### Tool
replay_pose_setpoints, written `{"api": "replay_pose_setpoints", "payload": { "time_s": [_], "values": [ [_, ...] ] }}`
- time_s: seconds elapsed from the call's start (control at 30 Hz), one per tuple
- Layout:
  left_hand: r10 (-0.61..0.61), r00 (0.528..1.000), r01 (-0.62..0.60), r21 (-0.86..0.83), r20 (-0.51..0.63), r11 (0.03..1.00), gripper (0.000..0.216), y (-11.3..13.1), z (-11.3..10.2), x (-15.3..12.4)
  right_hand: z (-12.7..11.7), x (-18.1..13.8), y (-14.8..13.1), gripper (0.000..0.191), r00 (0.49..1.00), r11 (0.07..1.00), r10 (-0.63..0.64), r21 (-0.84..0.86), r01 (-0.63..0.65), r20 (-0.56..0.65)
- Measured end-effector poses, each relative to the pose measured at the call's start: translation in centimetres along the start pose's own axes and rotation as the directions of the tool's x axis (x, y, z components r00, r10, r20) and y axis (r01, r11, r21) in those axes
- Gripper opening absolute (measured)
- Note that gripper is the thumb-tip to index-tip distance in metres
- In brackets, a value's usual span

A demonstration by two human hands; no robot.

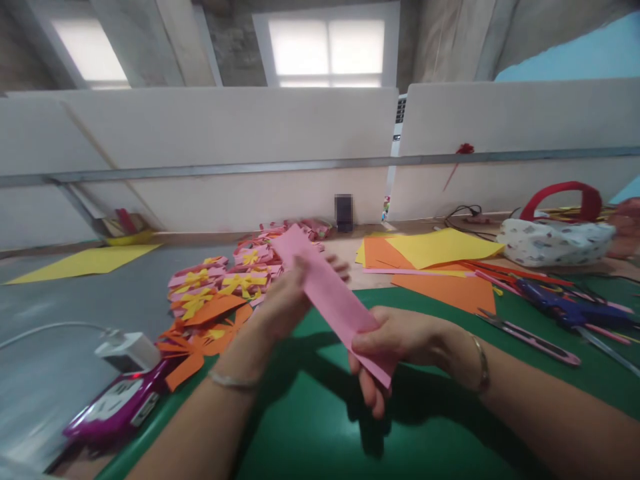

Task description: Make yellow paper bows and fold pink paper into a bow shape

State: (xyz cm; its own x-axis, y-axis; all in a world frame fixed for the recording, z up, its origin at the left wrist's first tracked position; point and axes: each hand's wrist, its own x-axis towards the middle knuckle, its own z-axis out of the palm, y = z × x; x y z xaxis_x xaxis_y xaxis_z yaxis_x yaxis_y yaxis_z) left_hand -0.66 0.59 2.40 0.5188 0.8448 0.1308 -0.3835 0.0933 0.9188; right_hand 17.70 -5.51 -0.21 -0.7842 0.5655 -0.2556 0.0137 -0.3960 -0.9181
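Both hands were up over the green mat (pixel 310 413), sharing one pink paper strip (pixel 333 293).

- Strip: long, narrow, flat, matte card-like paper with clean straight edges. Long axis ran diagonally, from far-left, upper end, to near-right, lower end. It was held in the air, clear of the surface.
- Left hand (pixel 287 303): closed on the far half of the strip, back of the hand towards the camera, fingertips wrapped round and showing past the strip's far edge. A thin bracelet (pixel 233 380) sat on the wrist.
- Right hand (pixel 395 347): pinched shut on the near end, thumb on top, fingers curled underneath. The strip's corner stuck out just below the grip. This was the hand nearer the camera, and its wrist carried a bangle (pixel 481 363).
- The strip spanned the gap between the hands, so the bare middle of it lay to the right of the left hand and up-left of the right.

Around them:
- A pile of pink-and-yellow paper flowers (pixel 225 283) lay just beyond the left hand, with orange cut-outs (pixel 200 340) beside it.
- Flat yellow sheets (pixel 440 247) lay over orange sheets (pixel 445 290), beyond the right hand.
- A pink-handled cutter (pixel 530 337) and a blue glue gun (pixel 565 308) lay well to the right.
- A patterned pouch with a red handle (pixel 555 241) stood at the far right.
- A purple device (pixel 117 403) lay near left on the grey surface (pixel 75 320), a white plug (pixel 127 350) touching it.
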Motion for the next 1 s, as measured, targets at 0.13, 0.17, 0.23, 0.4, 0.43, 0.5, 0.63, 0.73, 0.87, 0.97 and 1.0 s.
{"api": "replay_pose_setpoints", "payload": {
  "time_s": [0.13, 0.17, 0.23, 0.4, 0.43, 0.5, 0.63, 0.73, 0.87, 0.97, 1.0],
  "values": [
    [0.26, 0.863, -0.358, -0.161, -0.433, 0.92, 0.066, 3.6, -5.2, 1.3, 0.6, -0.1, -0.1, 0.029, 0.988, 0.992, 0.124, -0.019, -0.123, 0.094],
    [0.257, 0.813, -0.401, -0.182, -0.523, 0.898, 0.067, 3.8, -5.7, 1.4, 0.7, -0.1, -0.2, 0.028, 0.994, 0.994, 0.104, -0.038, -0.102, 0.039],
    [0.17, 0.789, -0.361, -0.221, -0.59, 0.906, 0.067, 3.3, -5.2, 1.2, 0.9, 0.3, -0.3, 0.026, 0.989, 0.996, 0.006, -0.086, -0.019, -0.145],
    [-0.038, 0.968, 0.002, -0.144, -0.247, 0.99, 0.047, -0.2, 0.7, -0.3, 1.2, 1.1, 0.0, 0.015, 0.835, 0.944, -0.167, -0.33, -0.019, -0.525],
    [-0.039, 0.975, 0.021, -0.086, -0.218, 0.996, 0.043, -0.6, 1.7, -0.6, 1.2, 1.1, 0.1, 0.014, 0.816, 0.903, -0.213, -0.428, -0.046, -0.537],
    [-0.034, 0.97, 0.035, -0.002, -0.24, 0.999, 0.035, -1.0, 2.7, -1.0, 1.3, 0.9, 0.1, 0.013, 0.81, 0.783, -0.308, -0.616, -0.082, -0.499],
    [-0.119, 0.971, 0.107, -0.071, -0.205, 0.992, 0.018, -0.7, 2.4, -1.3, 1.6, 0.1, -0.6, 0.027, 0.842, 0.752, -0.322, -0.657, -0.049, -0.432],
    [-0.196, 0.973, 0.179, -0.14, -0.12, 0.974, 0.01, -0.5, 2.0, -1.4, 1.5, 0.0, -1.2, 0.042, 0.835, 0.864, -0.299, -0.502, 0.032, -0.462],
    [-0.26, 0.958, 0.243, -0.139, -0.118, 0.96, 0.016, -0.6, 2.4, -1.6, 1.3, 0.4, -1.4, 0.039, 0.728, 0.909, -0.334, -0.409, 0.081, -0.598],
    [-0.284, 0.944, 0.269, -0.105, -0.169, 0.957, 0.019, -0.8, 2.6, -1.5, 1.3, 0.4, -1.6, 0.029, 0.666, 0.925, -0.332, -0.369, 0.091, -0.668],
    [-0.288, 0.941, 0.273, -0.105, -0.178, 0.956, 0.018, -0.8, 2.7, -1.4, 1.3, 0.3, -1.6, 0.028, 0.669, 0.943, -0.3, -0.316, 0.101, -0.68]
  ]
}}
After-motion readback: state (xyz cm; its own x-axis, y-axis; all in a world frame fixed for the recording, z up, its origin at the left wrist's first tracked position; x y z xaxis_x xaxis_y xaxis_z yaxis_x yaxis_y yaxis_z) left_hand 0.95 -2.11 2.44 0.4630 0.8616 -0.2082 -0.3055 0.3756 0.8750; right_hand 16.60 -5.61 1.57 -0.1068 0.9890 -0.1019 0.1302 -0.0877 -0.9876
